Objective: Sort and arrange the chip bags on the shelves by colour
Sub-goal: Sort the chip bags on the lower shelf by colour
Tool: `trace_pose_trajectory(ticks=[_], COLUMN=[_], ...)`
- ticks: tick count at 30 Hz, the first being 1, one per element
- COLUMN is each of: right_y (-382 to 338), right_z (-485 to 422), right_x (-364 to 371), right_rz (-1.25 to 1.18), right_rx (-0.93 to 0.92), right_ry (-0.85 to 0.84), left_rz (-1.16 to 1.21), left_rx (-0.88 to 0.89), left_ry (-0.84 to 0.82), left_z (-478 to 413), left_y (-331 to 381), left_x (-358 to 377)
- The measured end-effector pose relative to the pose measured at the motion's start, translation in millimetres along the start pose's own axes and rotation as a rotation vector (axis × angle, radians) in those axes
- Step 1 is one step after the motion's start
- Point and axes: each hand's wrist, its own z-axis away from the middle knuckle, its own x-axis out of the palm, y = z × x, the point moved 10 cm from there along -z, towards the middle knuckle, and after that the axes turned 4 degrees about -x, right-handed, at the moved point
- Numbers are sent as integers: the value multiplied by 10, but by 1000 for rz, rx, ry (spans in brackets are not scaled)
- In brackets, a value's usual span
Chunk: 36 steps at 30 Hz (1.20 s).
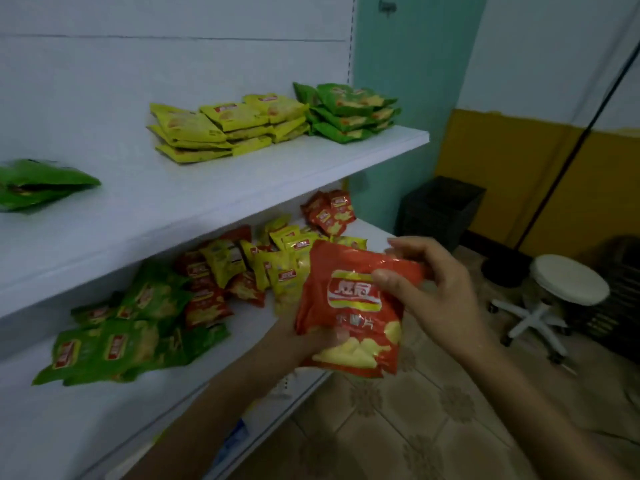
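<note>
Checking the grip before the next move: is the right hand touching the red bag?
Touching. The head view shows the right hand pinching the red bag at its top right corner, thumb pressed on the front.

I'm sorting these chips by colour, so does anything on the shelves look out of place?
On the upper shelf, a lone green bag lies at the left, apart from the green stack at the right. On the lower shelf, red and yellow bags lie jumbled together.
</note>
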Motion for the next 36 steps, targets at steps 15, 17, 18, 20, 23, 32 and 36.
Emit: trace_pose_trajectory(ticks=[15,17,18,20,23,32,36], right_y=[1898,2172,2317,2621,3027,3654,3747], right_z=[639,551,501,386,132,-754,-1329], right_x=[-860,-971,-1061,-1298,-1641,-2115,-2067], right_rz=[-641,-692,-693,-667,-625,-310,-212], right_rx=[697,774,803,838,852,768,671], right_ry=[186,238,274,358,423,330,27], left_rz=[162,206,242,323,396,204,-224], left_rx=[-100,-140,-154,-190,-237,-222,-130], left_ry=[75,120,137,179,221,77,-79], left_z=[-1060,-1320,-1461,-1740,-2237,-3766,-4310], left_y=[-694,-809,-865,-1007,-1161,-1236,-1118], left_x=[1215,1218,1228,1253,1313,1662,1531])
